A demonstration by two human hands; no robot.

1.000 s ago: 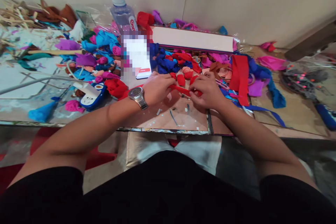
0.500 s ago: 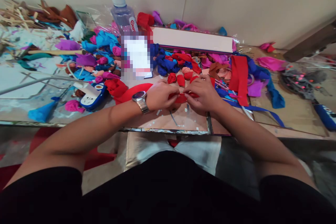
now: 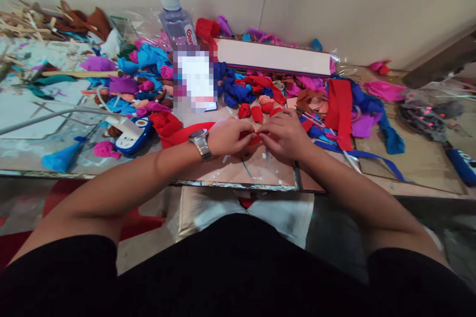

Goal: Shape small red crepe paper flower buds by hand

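Observation:
My left hand [image 3: 231, 136], with a metal watch on the wrist, pinches a strip of red crepe paper [image 3: 254, 138] just above the table. My right hand [image 3: 283, 134] grips the same strip from the other side, and the fingertips of both hands nearly meet. Most of the strip is hidden behind the fingers. Just beyond the hands lie several small rolled red paper pieces [image 3: 257, 114]. A longer red paper band [image 3: 193, 131] rests on the table behind my left wrist.
Heaps of blue, pink and purple crepe paper [image 3: 238, 93] cover the back of the table. A bottle [image 3: 174, 25] stands behind a blurred phone [image 3: 197, 79]. A blue and white power socket [image 3: 132, 138] sits left. A long white box [image 3: 271, 55] lies by the wall.
My fingertips have drawn closer together on the red strip, and less of it shows between them. Everything else stays in place, apart from a slight shift of the view.

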